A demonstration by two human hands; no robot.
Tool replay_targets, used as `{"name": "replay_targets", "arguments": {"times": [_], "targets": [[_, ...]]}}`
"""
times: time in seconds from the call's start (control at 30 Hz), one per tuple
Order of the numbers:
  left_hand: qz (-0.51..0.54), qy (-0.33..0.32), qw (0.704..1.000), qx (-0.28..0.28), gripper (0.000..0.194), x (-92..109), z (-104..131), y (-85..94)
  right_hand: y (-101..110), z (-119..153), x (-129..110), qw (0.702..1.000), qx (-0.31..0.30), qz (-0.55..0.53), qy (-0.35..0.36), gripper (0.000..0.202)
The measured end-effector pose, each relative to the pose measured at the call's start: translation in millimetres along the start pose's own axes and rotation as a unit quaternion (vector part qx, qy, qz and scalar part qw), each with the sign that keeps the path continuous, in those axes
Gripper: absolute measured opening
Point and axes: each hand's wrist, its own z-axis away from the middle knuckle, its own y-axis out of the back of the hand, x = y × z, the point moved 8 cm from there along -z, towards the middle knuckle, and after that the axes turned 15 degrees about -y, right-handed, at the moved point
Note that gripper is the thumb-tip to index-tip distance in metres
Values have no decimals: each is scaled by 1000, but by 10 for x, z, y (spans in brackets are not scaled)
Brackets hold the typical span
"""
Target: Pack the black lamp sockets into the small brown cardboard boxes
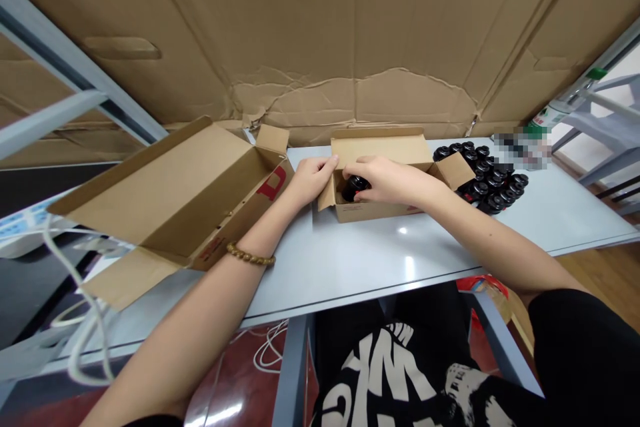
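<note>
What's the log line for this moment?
right hand: gripping black cylindrical bottle inside small brown cardboard box | left hand: at box's left flap

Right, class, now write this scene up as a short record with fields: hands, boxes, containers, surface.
Left hand: at the left end of the small open box
Right hand: inside it, gripping a black container
Large open box: left of the small one
Black-topped containers: clustered to the right
Surface: glossy pale table
</note>
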Motion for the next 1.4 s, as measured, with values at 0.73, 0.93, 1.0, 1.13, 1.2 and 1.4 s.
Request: {"name": "replay_targets", "arguments": {"times": [0.73, 0.93, 1.0, 1.13, 1.2, 1.4], "targets": [[10, 5, 1000, -12, 49, -15, -4, -35, 1, -23, -83, 999, 31, 5, -6, 44], [10, 15, 1000, -14, 49, -11, 6, -35, -100, -60, -90, 999, 28, 38, -9, 20], [4, 16, 1000, -13, 50, -16, 5, -29, -147, -89, -84, 999, 25, 21, 13, 26], [-5, 16, 1000, -17, 50, -43, -3, -21, -204, -123, -57, 1000, 28, -3, 11, 44], [-4, 15, 1000, -18, 50, -54, -5, -18, -171, -108, -53, 1000, 19, -10, -1, 47], [-30, 43, 998, -17, 48, -79, 25, 15, 775, 136, 475, 979, 189, -28, -75, 22]]}}
